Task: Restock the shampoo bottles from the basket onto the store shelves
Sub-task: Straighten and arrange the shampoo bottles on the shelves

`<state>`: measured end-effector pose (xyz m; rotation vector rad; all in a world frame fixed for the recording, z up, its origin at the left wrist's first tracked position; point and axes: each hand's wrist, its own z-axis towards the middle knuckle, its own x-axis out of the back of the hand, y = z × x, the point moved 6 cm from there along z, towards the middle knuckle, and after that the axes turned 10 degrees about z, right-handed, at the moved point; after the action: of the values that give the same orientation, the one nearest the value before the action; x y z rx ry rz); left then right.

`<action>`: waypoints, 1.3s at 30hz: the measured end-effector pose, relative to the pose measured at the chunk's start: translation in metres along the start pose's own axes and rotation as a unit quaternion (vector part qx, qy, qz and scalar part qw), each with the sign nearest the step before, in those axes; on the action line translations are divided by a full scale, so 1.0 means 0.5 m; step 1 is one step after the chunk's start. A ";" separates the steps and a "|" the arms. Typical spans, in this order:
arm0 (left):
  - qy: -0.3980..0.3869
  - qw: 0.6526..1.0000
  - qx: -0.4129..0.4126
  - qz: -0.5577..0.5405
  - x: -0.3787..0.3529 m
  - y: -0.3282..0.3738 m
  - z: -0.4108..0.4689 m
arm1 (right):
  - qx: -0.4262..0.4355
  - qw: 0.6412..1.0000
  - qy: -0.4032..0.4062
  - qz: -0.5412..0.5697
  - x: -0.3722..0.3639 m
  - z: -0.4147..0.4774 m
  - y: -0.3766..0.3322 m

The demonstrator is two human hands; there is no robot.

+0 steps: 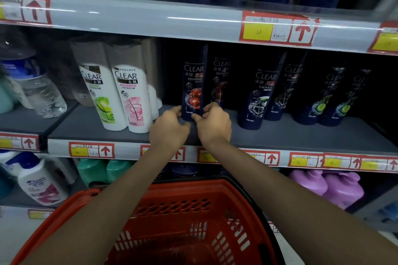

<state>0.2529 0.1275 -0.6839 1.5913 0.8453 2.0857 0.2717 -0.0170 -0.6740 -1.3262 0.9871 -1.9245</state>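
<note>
Both hands, left hand (170, 125) and right hand (213, 125), curl their fingers round the base of one dark blue shampoo bottle (193, 84). Bottle stands upright on the grey shelf (280, 135) directly above the red basket (183, 187).

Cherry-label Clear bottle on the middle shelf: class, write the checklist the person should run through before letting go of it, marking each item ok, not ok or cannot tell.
1. Grip: left hand and right hand both hold the foot of the cherry bottle: ok.
2. Base flat on the middle shelf: cannot tell, fingers hide it.
3. Label faces outward: ok.
4. Right slot, with the matching bottle just behind to its right: ok.
5. Apart from the pink-label bottle on its left: ok, a gap shows.
6. Basket emptied: cannot tell; no bottle shows, but the arms hide part.
</note>
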 end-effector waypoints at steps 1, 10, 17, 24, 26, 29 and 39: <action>0.007 1.000 -0.001 0.008 -0.001 -0.001 0.001 | -0.002 1.000 0.002 0.003 -0.001 0.000 0.001; 0.011 0.999 -0.016 0.050 -0.011 -0.004 -0.001 | -0.009 0.999 -0.020 0.023 0.007 -0.003 0.001; 0.127 0.986 -0.097 0.043 0.014 0.082 -0.073 | 0.017 0.999 0.000 0.047 0.119 -0.031 0.014; -0.052 0.994 -0.078 -0.053 -0.093 0.212 -0.071 | 0.005 0.994 0.099 0.054 0.288 -0.003 0.095; -0.065 0.995 -0.057 -0.055 -0.123 0.229 -0.057 | -0.019 0.996 0.079 0.044 0.294 0.007 0.112; -0.074 0.993 -0.045 -0.076 -0.157 0.245 -0.047 | -0.031 0.998 0.041 0.028 0.283 0.020 0.125; -0.005 0.996 -0.037 -0.085 -0.173 0.251 -0.049 | -0.014 1.000 0.020 0.014 0.278 0.041 0.140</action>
<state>0.2612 -0.0257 -0.6676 1.4373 0.8585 1.9643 0.2503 -0.1718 -0.6582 -1.2857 1.0503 -1.9296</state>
